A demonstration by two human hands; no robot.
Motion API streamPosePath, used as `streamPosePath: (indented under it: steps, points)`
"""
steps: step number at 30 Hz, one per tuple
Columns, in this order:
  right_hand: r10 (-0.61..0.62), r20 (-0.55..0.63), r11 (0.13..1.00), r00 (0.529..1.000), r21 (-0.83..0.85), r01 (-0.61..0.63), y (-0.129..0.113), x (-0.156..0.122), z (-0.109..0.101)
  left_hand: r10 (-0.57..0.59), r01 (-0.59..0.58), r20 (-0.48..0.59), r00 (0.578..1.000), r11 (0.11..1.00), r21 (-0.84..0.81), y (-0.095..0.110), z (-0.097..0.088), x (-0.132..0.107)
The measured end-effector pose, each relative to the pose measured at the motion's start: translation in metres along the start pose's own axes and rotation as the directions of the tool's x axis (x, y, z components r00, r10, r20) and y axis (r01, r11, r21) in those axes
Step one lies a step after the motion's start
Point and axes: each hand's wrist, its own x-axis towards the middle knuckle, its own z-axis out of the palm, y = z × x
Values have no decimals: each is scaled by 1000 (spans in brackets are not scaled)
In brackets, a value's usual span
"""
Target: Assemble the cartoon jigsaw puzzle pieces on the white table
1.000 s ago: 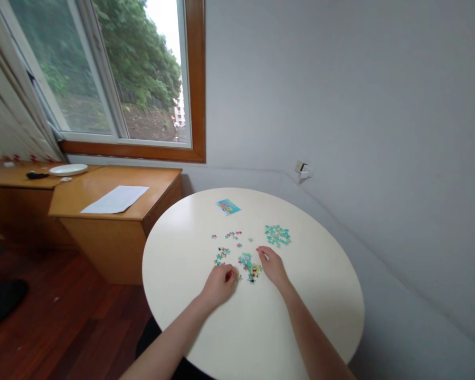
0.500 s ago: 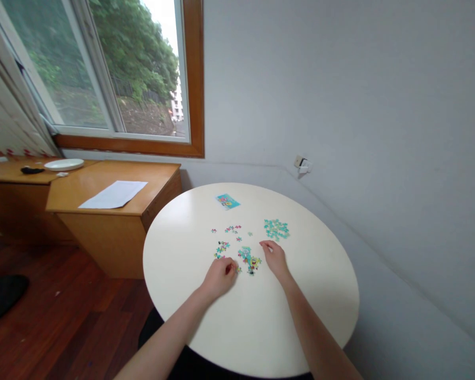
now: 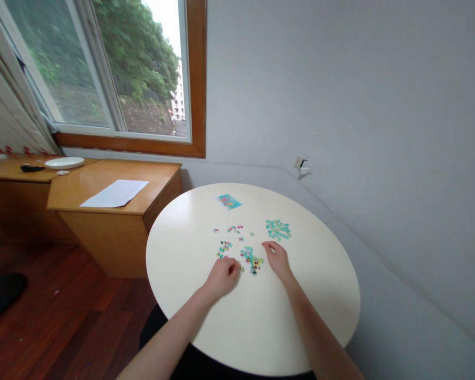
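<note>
Colourful jigsaw pieces lie on a round white table (image 3: 245, 327). A partly joined jigsaw section (image 3: 252, 259), turquoise with a yellow cartoon figure, sits between my hands. My left hand (image 3: 222, 275) is curled at its left side, fingers closed. Right by those fingertips is a small yellow-green jigsaw piece (image 3: 242, 269); I cannot tell whether they touch it. My right hand (image 3: 277, 258) is up and to the right of the section, thumb and fingers pinched together. Whatever either hand holds is too small or hidden to see.
Turquoise jigsaw pieces (image 3: 278, 229) form a cluster beyond my right hand. Several loose pieces (image 3: 225, 247) lie beyond my left. A picture card (image 3: 229, 201) rests near the far edge. Left of the table, a wooden cabinet (image 3: 103, 240) carries a paper sheet (image 3: 115, 193).
The whole view has shifted slightly, so the table appears a little further right. Both hands keep nearly the same places over the table, and the pieces look unchanged.
</note>
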Motion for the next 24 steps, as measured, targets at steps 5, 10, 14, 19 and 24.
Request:
streamPosePath:
  steps: [5, 10, 14, 19, 24]
  points:
    - [-3, -12, 1000, 1000, 0, 3, 0, 1, 0, 1, -1, 7, 1000, 1000, 2, 1, 0, 0]
    - [-9, -17, 1000, 1000, 15, 9, 0, 1, 0, -16, 15, -8, 1000, 1000, -24, 1, 0, 0]
    - [-10, -20, 1000, 1000, 13, 10, 0, 0, 0, -59, 70, -238, 969, 997, 38, -6, -4, 1]
    - [-2, -8, 1000, 1000, 17, 2, -1, 0, 0, -57, 120, -261, 964, 965, 232, -10, -6, 0]
    - [18, -17, 1000, 1000, 2, -18, 0, 1, 0, -33, 37, -17, 999, 908, 418, -8, -1, -3]
